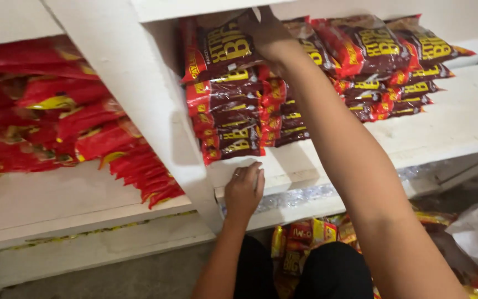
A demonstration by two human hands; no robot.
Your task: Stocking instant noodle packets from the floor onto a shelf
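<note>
Packets on floor (305, 235): red and yellow, lying by the knees.
Left hand (244, 190): flat on the white shelf edge (283, 182), fingers together, holding nothing; it seems to support the body.
Right hand (269, 34): reached up, fingers clamped on the top dark-red packet (222, 50) of the stack (230, 119).
Far left: bright red packets (56, 122).

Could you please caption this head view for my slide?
Right hand places a maroon snack packet atop a shelf stack; left hand rests on the white shelf edge.
</note>
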